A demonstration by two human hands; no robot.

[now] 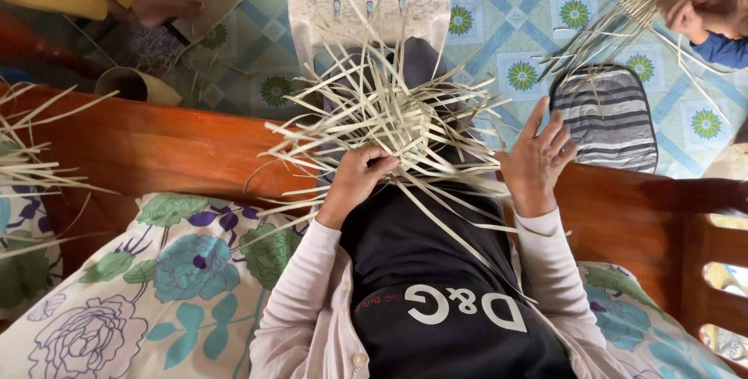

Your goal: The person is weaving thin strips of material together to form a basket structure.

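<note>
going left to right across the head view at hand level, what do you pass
loose pale strips → floral cushion → left hand gripping the woven strip piece → right hand, fingers spread → striped mat → wooden armrest

Half-woven mat of pale straw strips (pixel 393 126) resting on the person's lap.

The piece is flat and roughly round, its middle a tight criss-cross of cream-coloured strips, with long loose ends fanning out on every side like spokes. It lies tilted slightly over the dark cloth of the knees, above the edge of the wooden bench. Several thin strips trail down and to the right across the black garment, and others reach up toward the white plastic chair. The near edge of the woven middle sits under curled fingers; the right-hand ends lie just beside an open palm.
</note>
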